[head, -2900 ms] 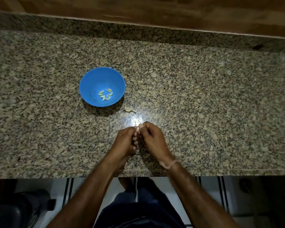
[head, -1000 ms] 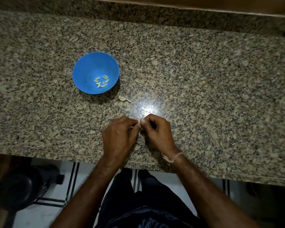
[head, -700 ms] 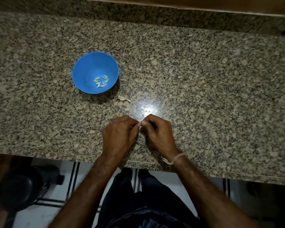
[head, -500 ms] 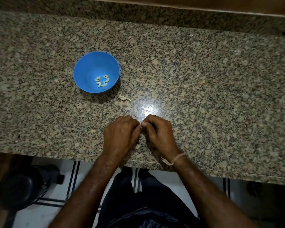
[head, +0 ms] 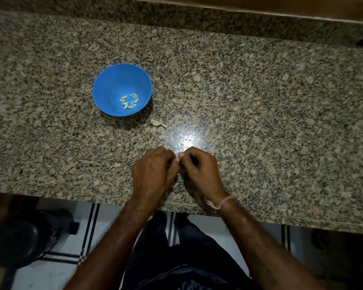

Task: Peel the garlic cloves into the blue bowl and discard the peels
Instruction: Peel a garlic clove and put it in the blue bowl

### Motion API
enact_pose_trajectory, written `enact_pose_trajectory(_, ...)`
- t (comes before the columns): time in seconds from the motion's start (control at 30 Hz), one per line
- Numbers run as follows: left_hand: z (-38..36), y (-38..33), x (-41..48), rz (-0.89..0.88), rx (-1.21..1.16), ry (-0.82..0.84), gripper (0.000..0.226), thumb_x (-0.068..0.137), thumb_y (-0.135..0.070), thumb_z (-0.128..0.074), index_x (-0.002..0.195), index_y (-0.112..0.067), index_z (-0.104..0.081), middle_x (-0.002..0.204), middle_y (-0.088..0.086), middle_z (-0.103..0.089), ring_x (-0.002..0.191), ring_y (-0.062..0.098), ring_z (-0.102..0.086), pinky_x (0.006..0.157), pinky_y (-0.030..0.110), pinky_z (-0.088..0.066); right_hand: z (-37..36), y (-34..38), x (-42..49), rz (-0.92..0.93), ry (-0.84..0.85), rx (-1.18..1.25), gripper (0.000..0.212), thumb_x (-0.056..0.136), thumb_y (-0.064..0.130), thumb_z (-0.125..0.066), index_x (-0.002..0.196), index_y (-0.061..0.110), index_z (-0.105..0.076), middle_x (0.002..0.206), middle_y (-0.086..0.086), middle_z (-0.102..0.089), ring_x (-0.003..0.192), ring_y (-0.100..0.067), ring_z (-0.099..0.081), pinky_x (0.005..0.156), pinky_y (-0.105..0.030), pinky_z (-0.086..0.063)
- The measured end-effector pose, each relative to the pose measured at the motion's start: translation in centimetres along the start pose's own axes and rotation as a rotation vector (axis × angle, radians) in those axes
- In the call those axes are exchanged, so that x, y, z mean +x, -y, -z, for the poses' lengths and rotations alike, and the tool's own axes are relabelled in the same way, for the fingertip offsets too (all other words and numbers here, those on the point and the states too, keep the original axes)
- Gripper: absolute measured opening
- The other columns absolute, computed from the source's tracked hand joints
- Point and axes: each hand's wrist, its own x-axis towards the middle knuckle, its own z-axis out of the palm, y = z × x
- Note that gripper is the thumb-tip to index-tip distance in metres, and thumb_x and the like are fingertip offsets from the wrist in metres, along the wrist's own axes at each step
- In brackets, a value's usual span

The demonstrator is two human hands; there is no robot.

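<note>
Close to us, the left hand (head: 153, 172) and the right hand (head: 200, 170) are curled, fingertips together. They pinch a tiny pale garlic clove (head: 178, 159) between them; most of it is hidden. Further back we see a small pale garlic piece (head: 157, 123) lying on the speckled stone counter (head: 260, 122). Just beyond it, to the left, stands the round blue plastic bowl (head: 111, 84), with a few peeled pale cloves (head: 129, 100) inside.

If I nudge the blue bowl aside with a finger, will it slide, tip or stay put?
The blue bowl looks like thin plastic holding only a few peeled cloves, so it is probably light. The glossy granite counter suggests it slides easily. Pushed at the rim, it might tip.
</note>
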Motion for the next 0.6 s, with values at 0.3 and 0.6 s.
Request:
enact_pose_trajectory(0.3,-0.6,-0.4,0.1,0.392,-0.533,0.058,0.016,0.097,-0.025,-0.066,0.081,-0.026,-0.068,0.074,-0.01,-0.068,0.069,0.004,-0.062,0.062,0.025,-0.045,-0.4,-0.1,0.1,-0.139,-0.014,0.243,0.031,0.102,0.031,-0.066,0.084,0.007,-0.069,0.08,-0.016,-0.07,0.077,-0.035,-0.069,0.076,-0.058,-0.059)
enact_pose_trajectory(0.6,0.0,-1.8,-0.6,0.371,-0.702,-0.029,0.015,0.092,-0.01,-0.074,0.102,-0.02,-0.077,0.094,-0.01,-0.076,0.083,0.004,-0.068,0.071,0.009,-0.049,-0.5,0.0,0.0,-0.147,-0.038,0.224,0.027,0.102,0.029,-0.068,0.084,0.01,-0.072,0.079,-0.012,-0.071,0.073,-0.027,-0.067,0.073,-0.052,-0.058)
